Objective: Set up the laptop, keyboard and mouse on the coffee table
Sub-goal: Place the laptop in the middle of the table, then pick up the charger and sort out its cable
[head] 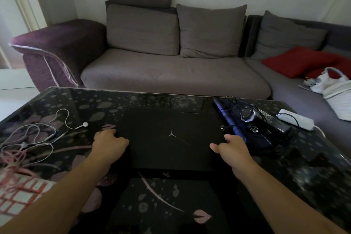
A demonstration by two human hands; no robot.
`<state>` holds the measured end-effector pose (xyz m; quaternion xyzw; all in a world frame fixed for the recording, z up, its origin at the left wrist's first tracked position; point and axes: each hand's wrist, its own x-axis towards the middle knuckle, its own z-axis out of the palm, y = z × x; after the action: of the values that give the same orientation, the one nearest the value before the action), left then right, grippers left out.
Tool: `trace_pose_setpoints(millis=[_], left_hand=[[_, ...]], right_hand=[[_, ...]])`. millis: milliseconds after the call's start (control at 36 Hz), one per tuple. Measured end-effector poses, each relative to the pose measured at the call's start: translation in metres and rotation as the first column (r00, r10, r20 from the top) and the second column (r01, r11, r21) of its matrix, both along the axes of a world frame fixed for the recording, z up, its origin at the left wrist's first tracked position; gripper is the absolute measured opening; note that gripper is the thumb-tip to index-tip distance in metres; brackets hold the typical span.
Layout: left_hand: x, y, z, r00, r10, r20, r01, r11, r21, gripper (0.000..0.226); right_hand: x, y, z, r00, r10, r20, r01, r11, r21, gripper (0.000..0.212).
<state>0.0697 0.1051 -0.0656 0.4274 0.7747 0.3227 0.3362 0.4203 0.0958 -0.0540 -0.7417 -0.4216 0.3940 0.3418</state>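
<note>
A closed black laptop (171, 138) with a small silver logo lies flat in the middle of the dark glass coffee table (72, 100). My left hand (109, 143) grips its left edge, fingers curled over the lid. My right hand (230, 148) holds its right edge, thumb on top. To the right of the laptop lies a dark keyboard (230, 118) with a bluish sheen. On it rests a dark mouse (246, 114) with its cable looped around.
White wired earphones (57, 129) sprawl on the table's left side. A black power brick (275, 122) and a white adapter (296, 119) sit at the far right. A grey sofa (171, 74) with red cushions (298, 61) stands behind the table.
</note>
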Motion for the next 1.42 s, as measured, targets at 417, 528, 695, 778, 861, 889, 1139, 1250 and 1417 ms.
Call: trace_pose_setpoints(millis=[417,528,695,778,861,889,1139,1250,1417], left_hand=[[0.019,-0.015,0.027,0.942,-0.088,-0.323,0.059,0.993,-0.098,0.076],[0.069,-0.032,0.052,0.868,-0.196,-0.455,0.283,0.95,0.131,0.066],[0.137,-0.038,0.038,0.724,-0.536,-0.434,0.645,0.749,0.149,0.043],[0.178,-0.029,0.03,0.681,-0.591,-0.432,0.702,0.696,0.154,0.042],[0.221,-0.015,0.024,0.666,-0.601,-0.442,0.723,0.666,0.184,0.037],[0.232,-0.01,0.023,0.67,-0.597,-0.442,0.722,0.661,0.202,0.035],[0.274,0.013,0.001,0.677,-0.539,-0.502,0.708,0.663,0.243,0.026],[0.268,0.016,-0.002,0.711,-0.546,-0.443,0.682,0.688,0.247,0.025],[0.269,0.014,0.0,0.71,-0.546,-0.445,0.681,0.694,0.235,0.023]], right_hand=[[-0.009,-0.001,0.017,0.989,-0.016,0.15,0.01,0.999,0.038,0.073],[-0.02,-0.004,0.03,0.929,0.001,0.371,-0.093,0.969,0.231,0.045],[-0.001,-0.011,0.031,0.936,0.113,0.332,-0.194,0.956,0.222,0.033],[0.041,-0.005,0.037,0.954,-0.085,0.289,-0.015,0.945,0.327,0.026],[0.1,0.012,0.041,0.901,-0.283,0.33,0.143,0.909,0.391,0.023],[0.12,0.019,0.042,0.87,-0.316,0.378,0.161,0.907,0.388,0.027],[0.227,0.072,0.025,0.823,0.054,0.566,0.023,0.991,-0.129,0.087],[0.232,0.079,0.012,0.814,-0.001,0.581,-0.015,1.0,0.023,0.055],[0.231,0.068,0.027,0.821,-0.231,0.521,0.09,0.955,0.282,0.068]])
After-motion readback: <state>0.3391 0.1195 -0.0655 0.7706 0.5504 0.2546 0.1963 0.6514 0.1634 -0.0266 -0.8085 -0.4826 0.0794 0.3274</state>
